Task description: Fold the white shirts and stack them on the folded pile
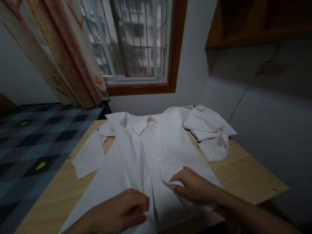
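Observation:
A white coat (173, 146) with a collar and a front opening lies spread on a wooden table (248, 175), its collar at the far side. My right hand (192, 185) pinches the edge of the right front panel between thumb and fingers, lifting a small fold. At the near side, my left hand (124, 208) is closed at the edge of the left front panel; its fingers curl over and partly hide the cloth there. The left sleeve (90, 156) lies out flat toward the table's left edge. Bunched and folded, the right sleeve (216, 143) rests at the far right.
To the left stands a bed with a checked cover (31, 139). A patterned curtain (65, 55) hangs beside the barred window (136, 39) behind the table. Upper right, a wooden shelf (243, 35) juts from the wall, with a cable (241, 97) below it.

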Motion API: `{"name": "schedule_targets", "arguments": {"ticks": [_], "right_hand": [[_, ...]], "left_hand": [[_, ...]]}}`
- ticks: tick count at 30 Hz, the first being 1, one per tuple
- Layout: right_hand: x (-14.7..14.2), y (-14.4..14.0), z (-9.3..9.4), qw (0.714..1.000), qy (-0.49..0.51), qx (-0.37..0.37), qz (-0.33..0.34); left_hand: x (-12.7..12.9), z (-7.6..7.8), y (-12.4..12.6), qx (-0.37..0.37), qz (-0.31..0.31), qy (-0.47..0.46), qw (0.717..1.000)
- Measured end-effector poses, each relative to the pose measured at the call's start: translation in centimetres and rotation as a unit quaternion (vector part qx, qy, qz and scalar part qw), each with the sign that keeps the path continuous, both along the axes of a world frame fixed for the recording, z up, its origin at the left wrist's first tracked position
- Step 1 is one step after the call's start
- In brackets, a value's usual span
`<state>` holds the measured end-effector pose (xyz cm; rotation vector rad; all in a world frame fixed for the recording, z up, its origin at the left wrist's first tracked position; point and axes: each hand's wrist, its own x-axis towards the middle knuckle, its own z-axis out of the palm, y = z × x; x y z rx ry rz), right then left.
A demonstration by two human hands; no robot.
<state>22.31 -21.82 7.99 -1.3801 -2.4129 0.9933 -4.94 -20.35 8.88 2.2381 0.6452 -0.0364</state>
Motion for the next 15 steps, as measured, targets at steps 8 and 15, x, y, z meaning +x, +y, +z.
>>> {"name": "schedule_targets", "arguments": {"ticks": [8, 15], "right_hand": [[0.6, 2.9, 1.2, 0.995, -0.095, -0.016, 0.036], [-3.9, 13.8, -0.4, 0.943, -0.193, 0.232, -0.141]], "left_hand": [[0.3, 1.7, 5.8, 0.103, 0.055, 0.033, 0.993], [4.2, -2.3, 20.5, 0.400, 0.351, 0.147, 0.834]]}}
